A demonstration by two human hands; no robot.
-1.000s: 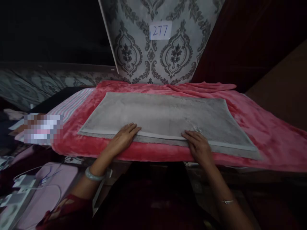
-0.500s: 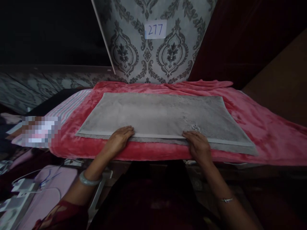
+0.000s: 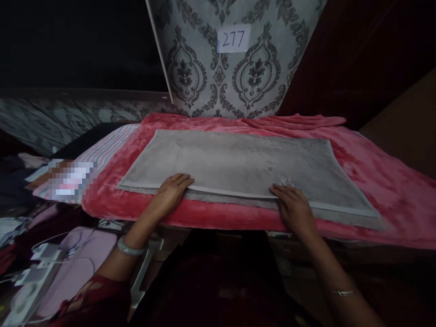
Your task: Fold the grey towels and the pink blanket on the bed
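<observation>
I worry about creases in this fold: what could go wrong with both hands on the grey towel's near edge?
The grey towel is doubled, and its upper layer's edge sits back from the lower one, so the layers may end up uneven. Left hand and right hand press flat rather than grip, so the towel could slide on the plush pink blanket.

Left hand (image 3: pixel 171 193) and right hand (image 3: pixel 295 208) lie flat — fingers seemingly extended.

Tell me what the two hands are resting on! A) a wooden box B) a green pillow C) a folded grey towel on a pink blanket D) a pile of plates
C: both the left hand and the right hand lie flat on the near edge of the grey towel, which is spread over the pink blanket.
</observation>
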